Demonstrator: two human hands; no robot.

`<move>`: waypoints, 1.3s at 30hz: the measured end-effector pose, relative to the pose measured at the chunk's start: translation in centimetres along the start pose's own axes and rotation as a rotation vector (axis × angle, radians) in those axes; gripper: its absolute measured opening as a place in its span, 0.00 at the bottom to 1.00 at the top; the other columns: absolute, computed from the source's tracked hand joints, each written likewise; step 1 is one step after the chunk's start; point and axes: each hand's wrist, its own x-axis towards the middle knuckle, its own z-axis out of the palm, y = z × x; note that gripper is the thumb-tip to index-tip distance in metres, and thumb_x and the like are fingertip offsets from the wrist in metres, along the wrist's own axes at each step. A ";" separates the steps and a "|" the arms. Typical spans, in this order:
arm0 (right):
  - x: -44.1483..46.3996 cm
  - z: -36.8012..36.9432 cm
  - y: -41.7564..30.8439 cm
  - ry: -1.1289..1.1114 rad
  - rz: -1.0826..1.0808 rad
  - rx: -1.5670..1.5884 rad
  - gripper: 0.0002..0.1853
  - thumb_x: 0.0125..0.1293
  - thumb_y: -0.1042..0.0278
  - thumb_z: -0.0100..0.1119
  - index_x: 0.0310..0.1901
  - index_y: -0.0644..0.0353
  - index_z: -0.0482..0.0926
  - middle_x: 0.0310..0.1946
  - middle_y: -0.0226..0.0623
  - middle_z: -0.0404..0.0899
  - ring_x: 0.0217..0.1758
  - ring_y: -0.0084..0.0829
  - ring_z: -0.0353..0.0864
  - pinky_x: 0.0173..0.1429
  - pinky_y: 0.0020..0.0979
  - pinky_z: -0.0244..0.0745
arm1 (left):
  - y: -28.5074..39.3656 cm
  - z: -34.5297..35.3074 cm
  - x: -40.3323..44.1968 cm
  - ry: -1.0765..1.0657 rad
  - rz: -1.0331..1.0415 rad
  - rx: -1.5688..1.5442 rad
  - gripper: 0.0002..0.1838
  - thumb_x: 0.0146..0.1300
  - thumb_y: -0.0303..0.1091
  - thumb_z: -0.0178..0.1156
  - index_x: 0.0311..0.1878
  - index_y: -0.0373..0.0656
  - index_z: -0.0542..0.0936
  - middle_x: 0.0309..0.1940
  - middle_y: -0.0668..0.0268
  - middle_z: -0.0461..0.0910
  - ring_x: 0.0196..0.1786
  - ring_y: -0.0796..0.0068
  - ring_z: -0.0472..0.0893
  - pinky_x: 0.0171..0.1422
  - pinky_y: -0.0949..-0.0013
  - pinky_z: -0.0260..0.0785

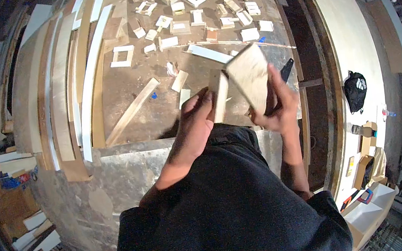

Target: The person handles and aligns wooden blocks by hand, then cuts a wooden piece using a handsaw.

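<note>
My left hand (195,126) is closed around a narrow wooden block (220,98), held upright just above the table's near edge. In my right hand (280,105) is a flat, pale wooden board (250,77), tilted, with its broad face showing and gripped along its right side and lower end. Board and block are close together near their upper ends; whether they touch I cannot tell. Beyond them a white strip (209,53) lies on the worktable (136,126). A dark handsaw (286,70), partly hidden, lies right of my right hand.
Several small wooden frames and boxes, among them a square frame (122,57), are spread over the far table. Long planks (88,89) line the left side. A loose wooden strip (133,108) lies nearer. On a pale panel (350,32) at right rests a black bag (356,91).
</note>
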 end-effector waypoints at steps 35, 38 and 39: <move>-3.3 3.3 -5.9 -0.011 0.357 0.692 0.60 0.47 0.58 0.78 0.74 0.82 0.51 0.70 0.57 0.67 0.71 0.37 0.69 0.75 0.34 0.60 | -0.6 -0.3 0.4 -0.292 0.116 -0.115 0.22 0.81 0.38 0.44 0.70 0.35 0.69 0.66 0.60 0.75 0.69 0.71 0.73 0.76 0.63 0.60; -1.6 3.3 -4.4 0.018 0.286 0.739 0.55 0.50 0.68 0.74 0.75 0.82 0.50 0.72 0.56 0.64 0.73 0.35 0.66 0.76 0.34 0.58 | 0.0 0.5 -0.1 -0.284 -0.002 -0.158 0.22 0.81 0.39 0.47 0.69 0.36 0.70 0.64 0.60 0.76 0.67 0.72 0.74 0.74 0.63 0.63; -1.4 3.4 -4.5 0.019 0.286 0.738 0.55 0.50 0.68 0.74 0.75 0.82 0.50 0.72 0.56 0.64 0.73 0.35 0.66 0.76 0.34 0.58 | 0.0 0.6 0.0 -0.262 -0.012 -0.176 0.21 0.80 0.39 0.47 0.68 0.36 0.71 0.64 0.60 0.77 0.67 0.72 0.74 0.74 0.63 0.64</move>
